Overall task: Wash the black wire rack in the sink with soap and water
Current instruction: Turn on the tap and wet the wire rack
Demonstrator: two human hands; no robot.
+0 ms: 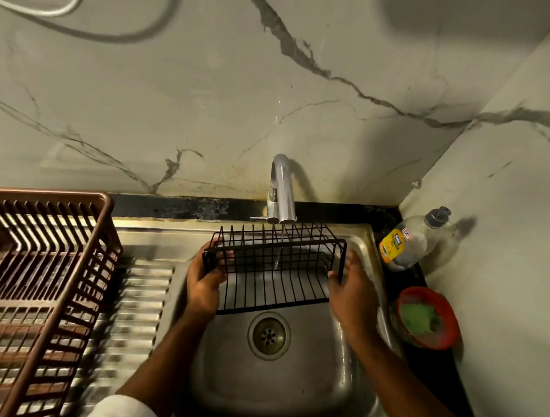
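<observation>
I hold the black wire rack [274, 270] under the faucet [282, 193] stream. My left hand [204, 280] fingers grasp its end; my right hand [347, 289] presses, fingers straight. I'd best turn it slowly so every wire wets.

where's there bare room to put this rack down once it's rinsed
The ribbed drainboard between the brown dish basket and the sink is bare. So is the basin floor around the drain, nearer you than the black wire rack. The right counter strip is crowded: soap bottle and red bowl fill it.
</observation>
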